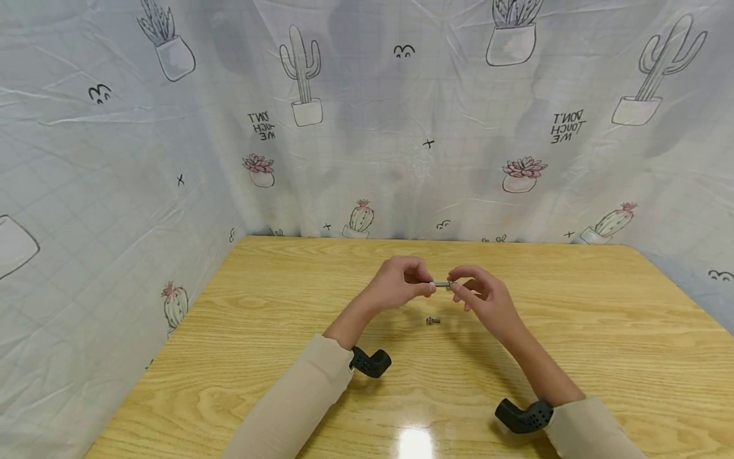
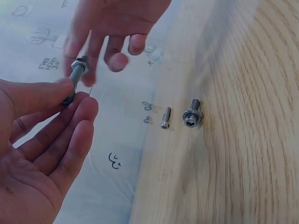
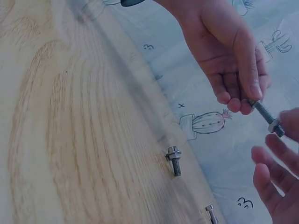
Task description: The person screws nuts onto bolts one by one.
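A long metal bolt [image 1: 441,284] is held level above the table, between my two hands. My left hand [image 1: 398,280] pinches its head end between thumb and fingertips; the head is mostly covered by them. Near the bolt's other end sits a hex nut [image 3: 274,125] on the thread, the tip sticking out past it. My right hand [image 1: 487,296] has thumb and forefinger about this nut, pinching it, with its other fingers spread loosely. Below the hands, a short socket-head bolt with a nut or washer on it [image 2: 192,114] lies on the table.
A slimmer small bolt [image 2: 166,118] lies beside the short one on the wooden table [image 1: 275,299]. Behind the table and at its sides hangs a pale cactus-print cloth [image 1: 367,140]. Black wrist mounts [image 1: 373,362] are on both forearms.
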Demonstrator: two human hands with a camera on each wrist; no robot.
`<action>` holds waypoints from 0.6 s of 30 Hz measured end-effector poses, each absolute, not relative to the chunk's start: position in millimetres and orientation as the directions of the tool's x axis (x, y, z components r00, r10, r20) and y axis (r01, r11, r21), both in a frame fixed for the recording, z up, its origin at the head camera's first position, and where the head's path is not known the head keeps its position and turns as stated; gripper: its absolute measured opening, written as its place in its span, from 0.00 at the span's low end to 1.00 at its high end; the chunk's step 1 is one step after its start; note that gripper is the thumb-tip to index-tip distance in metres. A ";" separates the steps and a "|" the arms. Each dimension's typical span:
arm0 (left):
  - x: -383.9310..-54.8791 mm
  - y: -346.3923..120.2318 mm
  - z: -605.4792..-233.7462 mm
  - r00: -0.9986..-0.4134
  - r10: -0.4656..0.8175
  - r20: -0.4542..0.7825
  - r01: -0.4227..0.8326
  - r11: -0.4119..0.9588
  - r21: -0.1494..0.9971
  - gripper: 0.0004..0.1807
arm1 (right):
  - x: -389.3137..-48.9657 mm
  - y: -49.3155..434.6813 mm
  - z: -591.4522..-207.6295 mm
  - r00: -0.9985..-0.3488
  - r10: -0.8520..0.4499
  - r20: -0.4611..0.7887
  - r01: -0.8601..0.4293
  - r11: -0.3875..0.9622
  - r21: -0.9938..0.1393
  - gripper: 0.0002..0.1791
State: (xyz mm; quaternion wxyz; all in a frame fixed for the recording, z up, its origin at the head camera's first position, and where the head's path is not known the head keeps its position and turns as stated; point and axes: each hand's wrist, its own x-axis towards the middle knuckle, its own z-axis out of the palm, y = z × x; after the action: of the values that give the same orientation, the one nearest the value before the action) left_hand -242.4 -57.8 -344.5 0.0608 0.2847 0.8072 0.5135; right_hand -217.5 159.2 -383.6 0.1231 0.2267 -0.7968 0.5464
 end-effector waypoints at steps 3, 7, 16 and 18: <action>-243.6 -57.8 -345.8 -0.846 0.498 0.191 0.383 0.319 0.867 0.03 | -217.6 159.5 -385.1 -0.840 -0.247 0.483 -0.539 0.280 -0.794 0.13; -244.3 -57.6 -347.2 -0.854 0.486 0.189 0.378 0.328 0.866 0.03 | -217.5 159.4 -387.1 -0.824 -0.254 0.507 -0.564 0.280 -0.777 0.13; -244.3 -56.5 -348.9 -0.840 0.505 0.200 0.398 0.323 0.859 0.02 | -216.2 159.5 -387.8 -0.840 -0.245 0.484 -0.541 0.315 -0.780 0.10; -244.6 -56.4 -349.6 -0.831 0.514 0.210 0.411 0.313 0.856 0.02 | -216.6 160.0 -388.3 -0.844 -0.244 0.478 -0.535 0.313 -0.785 0.09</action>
State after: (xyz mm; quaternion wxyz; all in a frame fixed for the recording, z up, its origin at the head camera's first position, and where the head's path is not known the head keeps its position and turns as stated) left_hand -244.6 -56.4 -349.6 0.0508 0.2859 0.8087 0.5115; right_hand -216.6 160.0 -388.3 0.1364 0.2438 -0.7987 0.5330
